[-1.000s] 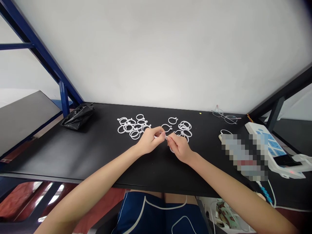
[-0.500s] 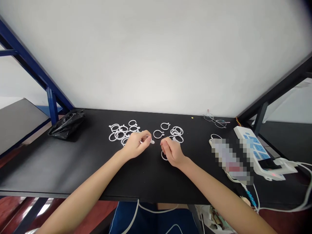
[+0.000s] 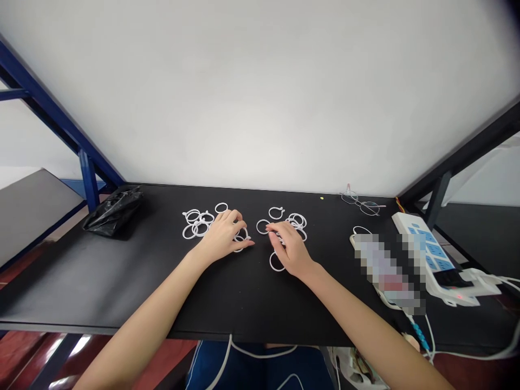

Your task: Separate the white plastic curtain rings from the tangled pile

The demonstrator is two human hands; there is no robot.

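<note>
Two clusters of white plastic rings lie on the black table (image 3: 122, 271). My left hand (image 3: 225, 236) rests on the right edge of the left pile of rings (image 3: 199, 223), fingers stretched out over a few rings. My right hand (image 3: 289, 250) lies by the right pile of rings (image 3: 297, 220), its fingertips reaching a single ring (image 3: 262, 226) between the piles. Another loose ring (image 3: 274, 264) sits partly under my right palm. Neither hand grips anything that I can see.
A crumpled black plastic bag (image 3: 112, 211) lies at the table's left end. Eyeglasses (image 3: 361, 202) rest near the wall at the right. A white and blue power strip (image 3: 430, 253) with cables sits at the right edge. Blue frame posts (image 3: 87, 179) stand at the left.
My hands were pinched together on one ring between the piles. They have drawn apart, and the fingers have spread out flat over the rings on the table.
</note>
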